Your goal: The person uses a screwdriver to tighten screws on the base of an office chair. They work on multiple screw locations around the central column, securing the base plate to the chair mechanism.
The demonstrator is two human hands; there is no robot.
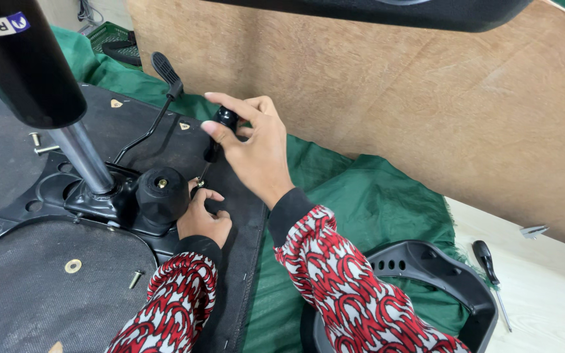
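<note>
1. We see our right hand [253,147] wrapped around the black handle of a slim screwdriver [216,140], thumb and forefinger stretched along the top of the grip, the other fingers curled in.
2. The screwdriver stands tilted, its thin shaft running down and to the left to a small brass-coloured screw [199,185] at the edge of the black metal chair mechanism plate [47,196].
3. Our left hand [201,216] rests on the plate just below that screw, fingers pinched narrow around the tool's tip; we cannot tell whether they touch the screw itself.
4. The plate lies on the upturned underside of a black fabric-covered chair seat [27,294], beside a round black plastic tension knob [161,193] with a brass centre.
5. A shiny steel gas-lift piston [83,157] rises from the plate into a wide black cylinder [24,62] near the camera.
6. A thin black lever with a ribbed paddle grip [165,68] sticks up and away from the mechanism.
7. Loose silver bolts [40,145] lie on the seat to the left; another bolt [135,279] and a brass threaded insert [72,266] lie nearer us.
8. The seat rests on a crumpled green cloth [374,202], with a brown plywood board [393,78] behind.
9. A curved black plastic chair part [452,274] lies to the right, and a second black-handled screwdriver [488,261] lies on the pale wooden surface [544,294] beyond it.
</note>
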